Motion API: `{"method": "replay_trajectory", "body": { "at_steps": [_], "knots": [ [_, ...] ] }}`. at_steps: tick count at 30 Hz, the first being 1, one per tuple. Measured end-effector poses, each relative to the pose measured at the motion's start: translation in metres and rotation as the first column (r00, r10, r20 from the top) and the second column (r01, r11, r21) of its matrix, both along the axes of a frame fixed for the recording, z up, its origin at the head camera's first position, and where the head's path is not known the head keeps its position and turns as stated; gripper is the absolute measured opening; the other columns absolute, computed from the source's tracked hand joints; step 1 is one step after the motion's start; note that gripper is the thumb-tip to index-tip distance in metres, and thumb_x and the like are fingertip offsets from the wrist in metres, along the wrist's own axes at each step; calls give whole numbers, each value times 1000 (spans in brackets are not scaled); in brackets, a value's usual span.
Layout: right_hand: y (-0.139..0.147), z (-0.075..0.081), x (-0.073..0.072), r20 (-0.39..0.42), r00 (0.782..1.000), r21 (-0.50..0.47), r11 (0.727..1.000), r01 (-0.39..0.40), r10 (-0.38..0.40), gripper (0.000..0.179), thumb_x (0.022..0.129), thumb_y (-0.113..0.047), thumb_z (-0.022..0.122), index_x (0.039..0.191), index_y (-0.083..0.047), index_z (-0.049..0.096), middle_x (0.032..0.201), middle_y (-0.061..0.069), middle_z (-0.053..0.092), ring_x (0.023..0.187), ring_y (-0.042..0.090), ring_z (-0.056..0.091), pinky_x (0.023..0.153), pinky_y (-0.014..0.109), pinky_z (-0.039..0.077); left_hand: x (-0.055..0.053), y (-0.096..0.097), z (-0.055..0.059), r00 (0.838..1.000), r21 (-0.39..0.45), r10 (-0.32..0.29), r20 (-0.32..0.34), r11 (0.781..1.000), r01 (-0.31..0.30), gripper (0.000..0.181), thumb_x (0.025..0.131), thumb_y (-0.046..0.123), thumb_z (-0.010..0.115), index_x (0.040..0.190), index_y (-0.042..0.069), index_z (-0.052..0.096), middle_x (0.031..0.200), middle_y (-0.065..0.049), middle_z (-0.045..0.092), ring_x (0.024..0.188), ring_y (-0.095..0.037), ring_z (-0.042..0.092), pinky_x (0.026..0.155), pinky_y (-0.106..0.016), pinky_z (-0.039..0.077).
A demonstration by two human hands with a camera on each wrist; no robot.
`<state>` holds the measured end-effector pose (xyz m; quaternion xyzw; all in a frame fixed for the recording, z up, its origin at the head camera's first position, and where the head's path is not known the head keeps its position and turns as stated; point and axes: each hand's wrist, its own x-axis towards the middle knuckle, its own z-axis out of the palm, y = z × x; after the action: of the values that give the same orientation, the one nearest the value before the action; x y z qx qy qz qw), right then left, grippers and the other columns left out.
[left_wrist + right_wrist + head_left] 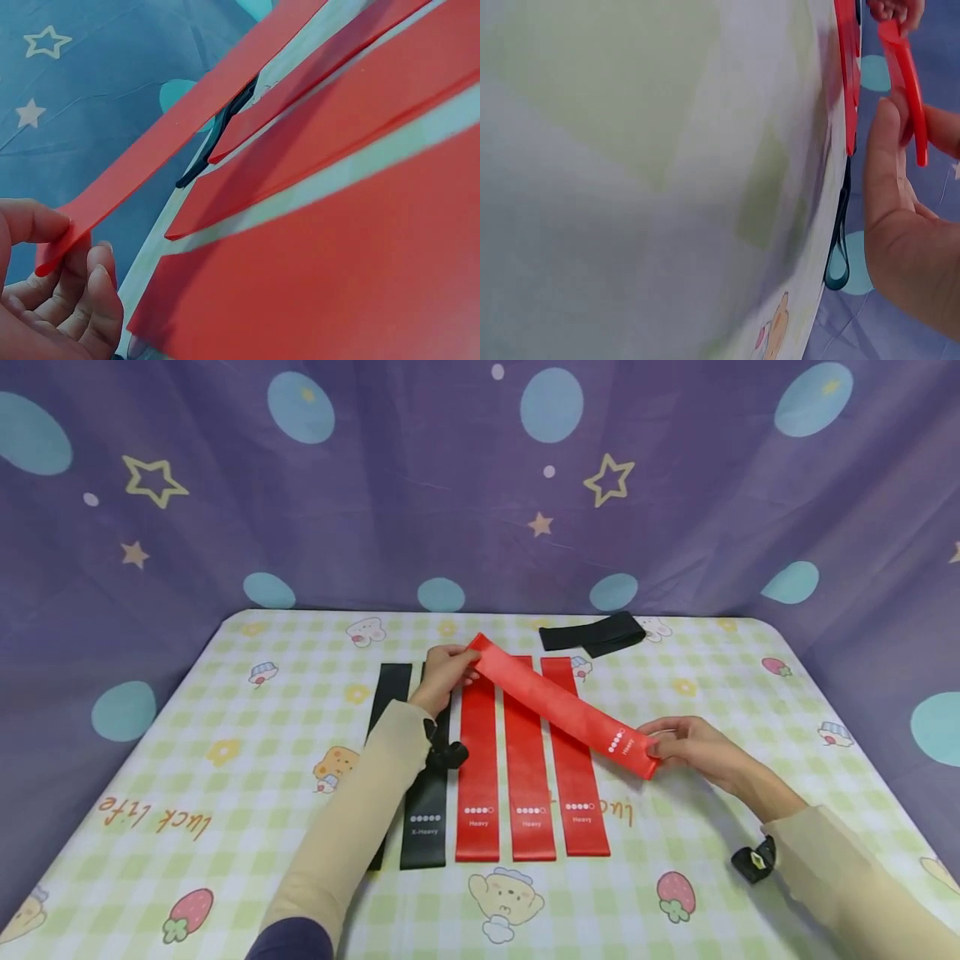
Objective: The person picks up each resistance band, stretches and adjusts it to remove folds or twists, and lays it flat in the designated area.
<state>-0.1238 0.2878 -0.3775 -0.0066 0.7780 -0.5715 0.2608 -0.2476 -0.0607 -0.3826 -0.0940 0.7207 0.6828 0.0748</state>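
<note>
A red resistance band point(562, 703) marked "Heavy" is stretched out flat between the two hands, slanting down to the right above the table. The left hand point(445, 678) pinches its upper end between thumb and fingers, as the left wrist view shows of the band point(150, 161). At the lower end, near the printed label, the right hand point(693, 747) pinches it. Beneath lie three more red bands, the left one point(477, 768), the middle one point(528, 768) and the right one point(577, 777), side by side. The raised band overlaps their upper parts in the head view.
Left of the red bands lie a black band point(425, 810) marked "X-Heavy" and another black band point(390, 689), both partly hidden by the left arm. A folded black band point(596, 635) lies near the table's back edge. A checked cloth point(247, 827) covers the table; a purple curtain point(420, 518) hangs behind.
</note>
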Motion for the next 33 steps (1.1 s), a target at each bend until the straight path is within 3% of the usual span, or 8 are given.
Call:
{"method": "replay_trajectory", "body": {
  "at_steps": [8, 11, 15, 19, 22, 26, 30, 33],
  "knots": [
    [-10, 1, 13, 43, 987, 1, 988, -153, 153, 46, 88, -7, 57, 126, 16, 43, 98, 3, 67, 85, 14, 64, 76, 29, 57, -10, 20, 6, 1000, 21, 10, -23, 1000, -10, 31, 87, 9, 61, 113, -7, 61, 67, 3, 59, 49, -4, 57, 51, -15, 48],
    [-14, 1, 17, 32, 975, -19, 975, -220, 220, 43, 88, -6, 57, 122, 17, 45, 92, 2, 68, 80, 12, 65, 74, 29, 58, -13, 29, 9, 999, 2, 11, -42, 1000, -11, 30, 87, 9, 62, 112, -7, 61, 68, 2, 58, 50, -6, 57, 59, -23, 54],
    [-16, 2, 23, 35, 957, -76, 956, -285, 288, 38, 89, -6, 58, 117, 18, 48, 87, -1, 69, 76, 10, 66, 72, 27, 57, -16, 45, 15, 997, -72, -7, -80, 997, 1, 30, 87, 12, 63, 112, -5, 62, 73, -2, 58, 61, -19, 61, 79, -39, 56],
    [-18, 0, 30, 38, 939, -137, 932, -335, 343, 34, 90, -5, 58, 113, 18, 49, 87, -1, 70, 75, 9, 67, 71, 26, 57, -14, 63, 21, 992, -205, -53, -115, 978, 29, 29, 88, 17, 64, 111, -1, 65, 83, -8, 62, 74, -30, 62, 79, -38, 56],
    [-21, -2, 35, 39, 933, -153, 925, -347, 357, 28, 89, -5, 59, 108, 16, 51, 83, -1, 69, 73, 9, 66, 70, 27, 58, -12, 76, 24, 989, -276, -86, -118, 960, 51, 28, 89, 20, 65, 110, 1, 66, 89, -10, 65, 74, -25, 60, 72, -30, 55],
    [-21, -3, 42, 40, 939, -132, 933, -335, 342, 23, 88, -5, 59, 103, 12, 53, 78, -1, 67, 70, 8, 64, 68, 26, 57, -12, 89, 24, 985, -308, -114, -128, 949, 70, 28, 89, 21, 66, 111, 4, 67, 91, -10, 67, 73, -22, 62, 67, -24, 53],
    [-17, -3, 47, 39, 942, -139, 935, -326, 334, 26, 88, -3, 58, 105, 16, 52, 79, 0, 67, 71, 10, 65, 68, 27, 58, -14, 100, 23, 978, -289, -137, -154, 953, 88, 26, 87, 18, 68, 109, 3, 68, 89, -14, 70, 72, -27, 67, 70, -31, 57],
    [-14, -3, 50, 53, 944, -156, 937, -314, 325, 27, 89, -1, 56, 108, 17, 51, 80, 1, 67, 73, 11, 67, 69, 28, 58, -14, 107, 22, 975, -253, -153, -162, 961, 109, 22, 87, 15, 68, 105, 2, 69, 87, -16, 71, 62, -22, 65, 73, -37, 58]
  ]
}}
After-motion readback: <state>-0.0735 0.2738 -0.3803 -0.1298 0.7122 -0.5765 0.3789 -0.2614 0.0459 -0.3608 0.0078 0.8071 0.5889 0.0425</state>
